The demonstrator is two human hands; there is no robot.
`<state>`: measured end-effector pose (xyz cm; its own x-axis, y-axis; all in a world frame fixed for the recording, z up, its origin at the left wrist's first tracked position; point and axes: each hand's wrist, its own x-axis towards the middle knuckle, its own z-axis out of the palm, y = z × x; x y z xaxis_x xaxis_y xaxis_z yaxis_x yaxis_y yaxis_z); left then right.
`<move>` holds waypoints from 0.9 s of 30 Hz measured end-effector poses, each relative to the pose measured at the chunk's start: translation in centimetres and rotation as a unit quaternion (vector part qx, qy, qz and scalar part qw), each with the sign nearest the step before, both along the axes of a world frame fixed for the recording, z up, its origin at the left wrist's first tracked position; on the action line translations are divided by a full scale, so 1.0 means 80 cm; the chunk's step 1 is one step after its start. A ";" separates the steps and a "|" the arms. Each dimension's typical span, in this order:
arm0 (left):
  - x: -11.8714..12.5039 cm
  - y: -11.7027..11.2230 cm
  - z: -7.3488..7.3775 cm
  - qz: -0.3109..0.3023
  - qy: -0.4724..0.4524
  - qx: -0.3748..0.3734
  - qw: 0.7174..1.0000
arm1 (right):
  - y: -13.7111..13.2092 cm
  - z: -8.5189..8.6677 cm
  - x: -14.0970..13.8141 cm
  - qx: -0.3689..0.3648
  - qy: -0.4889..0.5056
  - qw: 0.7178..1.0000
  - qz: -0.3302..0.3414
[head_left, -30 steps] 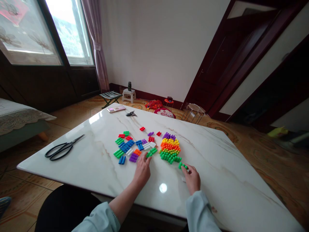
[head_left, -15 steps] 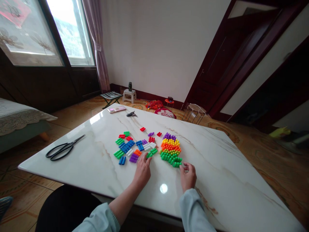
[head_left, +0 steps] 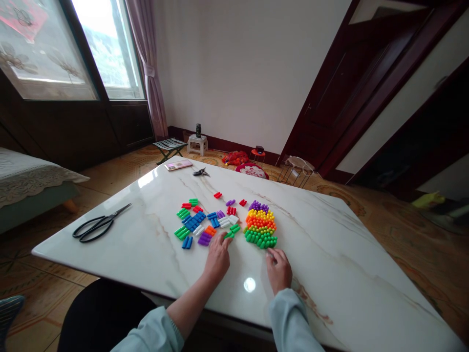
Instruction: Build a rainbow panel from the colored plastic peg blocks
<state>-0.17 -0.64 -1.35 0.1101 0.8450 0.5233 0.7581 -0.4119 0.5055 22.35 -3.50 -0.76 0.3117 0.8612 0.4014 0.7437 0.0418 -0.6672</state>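
On the white marbled table (head_left: 157, 210), my left hand (head_left: 219, 256) reaches to a small green plastic tube (head_left: 229, 235), its bent fingertips closed at the tube's near end. Beside it lie more green tubes (head_left: 235, 228), with purple tubes (head_left: 204, 239) to the left. My right hand (head_left: 279, 268) is just below a block of beadlike pieces in purple, yellow, orange and green rows (head_left: 261, 225). Its thumb and fingers are curled together near the block's lowest green row; what they hold, if anything, is hidden.
Loose blue tubes (head_left: 194, 221), white tubes (head_left: 224, 222) and red tubes (head_left: 231, 211) lie left of the block. Black-handled scissors (head_left: 95, 226) rest at the table's left. A phone (head_left: 178, 165) and a bunch of keys (head_left: 201, 172) lie at the far edge.
My right hand has moved slightly left and down from the block's right corner, and the green row lies flatter. At my left fingertips, one green tube has separated from the others.
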 end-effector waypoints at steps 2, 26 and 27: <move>-0.001 -0.002 0.009 -0.016 -0.016 -0.015 1.000 | -0.005 0.003 -0.006 0.001 0.001 1.000 -0.014; -0.009 -0.011 0.028 -0.109 -0.108 -0.124 0.980 | 0.011 0.021 -0.097 0.026 0.097 0.990 0.101; -0.008 -0.011 0.026 -0.106 -0.110 -0.121 0.981 | 0.015 0.020 -0.094 0.028 0.078 0.991 0.103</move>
